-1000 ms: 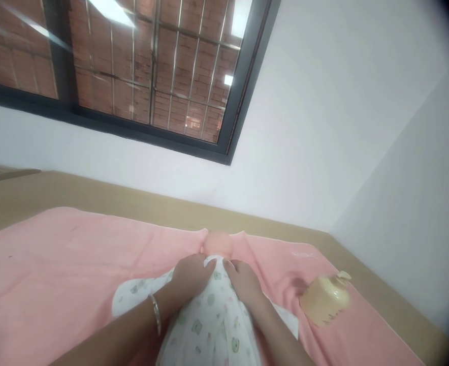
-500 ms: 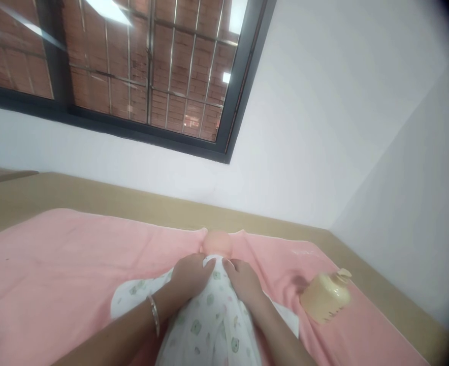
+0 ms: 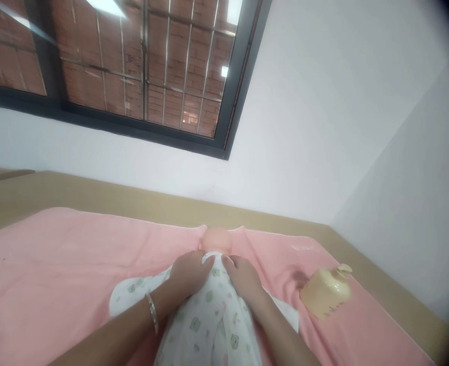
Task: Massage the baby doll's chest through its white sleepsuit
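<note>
A baby doll lies on its back on the pink blanket, and only the smooth top of its head shows. Over its body is a white baby garment printed with small green bears, a sleeve-like part stretching out on each side. At the neck end, my left hand, with a bracelet at the wrist, pinches the cloth, thumb on top. Opposite it, close by, my right hand grips the same edge with its thumb over the cloth. Most fingertips of both hands are hidden under the fabric.
A pale yellow bottle with a flip-type cap stands tilted in view on the blanket to the right. Behind the blanket runs a tan surface edge against the white wall. A dark-framed window with bars is above.
The view has shifted slightly, so the surroundings sit a little higher. Both hands keep their hold at the garment's neck with hardly any movement.
</note>
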Available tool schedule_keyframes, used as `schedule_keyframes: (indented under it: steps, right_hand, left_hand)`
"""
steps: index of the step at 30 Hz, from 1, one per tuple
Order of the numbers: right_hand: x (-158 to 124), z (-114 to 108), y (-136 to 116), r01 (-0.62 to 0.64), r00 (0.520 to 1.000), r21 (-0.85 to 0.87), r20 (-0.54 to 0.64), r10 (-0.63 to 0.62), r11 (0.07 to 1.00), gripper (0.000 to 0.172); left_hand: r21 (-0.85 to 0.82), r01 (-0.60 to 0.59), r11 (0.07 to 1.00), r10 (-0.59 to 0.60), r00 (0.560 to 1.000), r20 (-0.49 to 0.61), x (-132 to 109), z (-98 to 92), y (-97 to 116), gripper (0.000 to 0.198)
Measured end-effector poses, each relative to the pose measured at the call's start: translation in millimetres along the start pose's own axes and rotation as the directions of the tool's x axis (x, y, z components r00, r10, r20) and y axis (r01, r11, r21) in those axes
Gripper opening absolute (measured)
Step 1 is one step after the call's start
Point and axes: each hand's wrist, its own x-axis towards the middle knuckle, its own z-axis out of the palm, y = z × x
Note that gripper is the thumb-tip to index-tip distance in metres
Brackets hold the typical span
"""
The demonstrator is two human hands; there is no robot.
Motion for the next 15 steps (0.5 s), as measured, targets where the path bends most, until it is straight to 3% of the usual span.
schedule_keyframes:
  steps: [15]
  right_hand:
    - [-1.3,-1.6,-0.4,-0.002,1.0,0.014,0.011,0.002,1.0,0.061]
  left_hand:
    - [0.0,0.001,1.0,-0.001,1.0,-0.004,3.3,5.3,-3.1,0.051]
